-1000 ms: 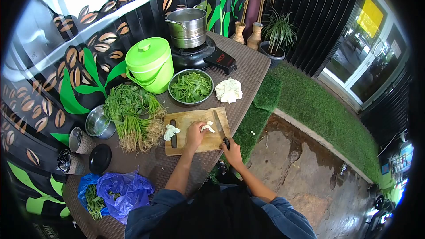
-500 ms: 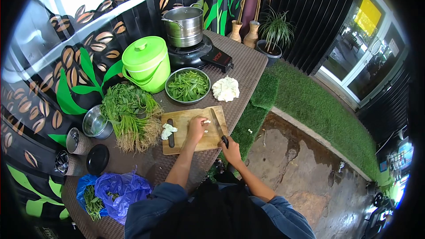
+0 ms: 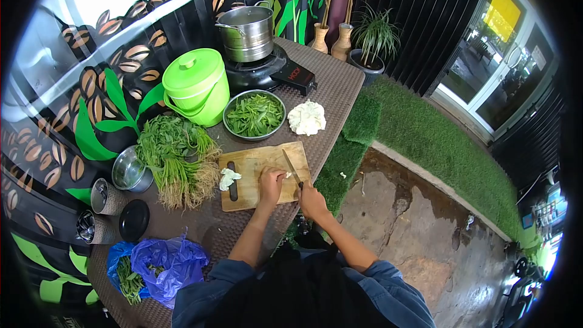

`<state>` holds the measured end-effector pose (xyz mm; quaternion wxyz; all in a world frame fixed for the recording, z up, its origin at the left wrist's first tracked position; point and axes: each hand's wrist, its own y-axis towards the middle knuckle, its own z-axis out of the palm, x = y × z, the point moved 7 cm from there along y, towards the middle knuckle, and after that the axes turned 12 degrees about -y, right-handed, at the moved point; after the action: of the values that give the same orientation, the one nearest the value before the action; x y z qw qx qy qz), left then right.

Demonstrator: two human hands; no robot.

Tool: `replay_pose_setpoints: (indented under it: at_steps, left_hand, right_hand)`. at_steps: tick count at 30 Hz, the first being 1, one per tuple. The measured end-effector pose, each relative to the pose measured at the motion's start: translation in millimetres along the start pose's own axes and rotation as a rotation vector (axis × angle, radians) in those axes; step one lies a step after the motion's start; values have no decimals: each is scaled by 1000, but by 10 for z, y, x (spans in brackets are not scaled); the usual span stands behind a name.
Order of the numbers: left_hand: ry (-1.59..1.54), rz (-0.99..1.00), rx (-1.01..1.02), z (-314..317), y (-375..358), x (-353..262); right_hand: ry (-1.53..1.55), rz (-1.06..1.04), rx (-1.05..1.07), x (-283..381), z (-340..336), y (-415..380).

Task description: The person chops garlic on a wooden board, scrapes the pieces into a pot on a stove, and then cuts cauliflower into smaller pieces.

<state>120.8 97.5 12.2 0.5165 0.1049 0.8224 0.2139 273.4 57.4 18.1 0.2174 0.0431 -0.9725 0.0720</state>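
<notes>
My left hand rests over the wooden cutting board, its fingers pinched on a small white piece too small to name. My right hand is wrapped round the black handle of a knife. The blade slants across the right part of the board, close beside the white piece and my left fingertips. A crumpled white scrap lies at the board's left edge, by the handle slot.
Behind the board stand a bowl of green leaves, a crumpled white lump, a lidded green bucket and a pot on a stove. Rooted greens and blue bags lie left. The table edge runs along the right.
My right hand has moved up and left, bringing the knife blade close to my left fingertips. My left hand has shifted slightly and still pinches a white piece.
</notes>
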Motion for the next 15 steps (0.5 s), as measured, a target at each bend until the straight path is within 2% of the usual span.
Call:
replay_pose_setpoints:
  at_steps: [4, 6, 8, 11, 15]
  left_hand:
    - [12, -54, -22, 2, -18, 34]
    - [37, -4, -78, -18, -44, 1]
    - [36, -32, -79, -20, -59, 8]
    - [34, -53, -88, -15, -72, 30]
    - [92, -20, -114, -52, -117, -47]
  right_hand:
    - [-95, -48, 78, 46, -56, 16]
    - [-124, -45, 90, 88, -16, -51]
    - [-45, 50, 3, 67, 91, -157]
    - [-59, 88, 22, 59, 194, -63]
    - [-125, -24, 17, 100, 47, 62]
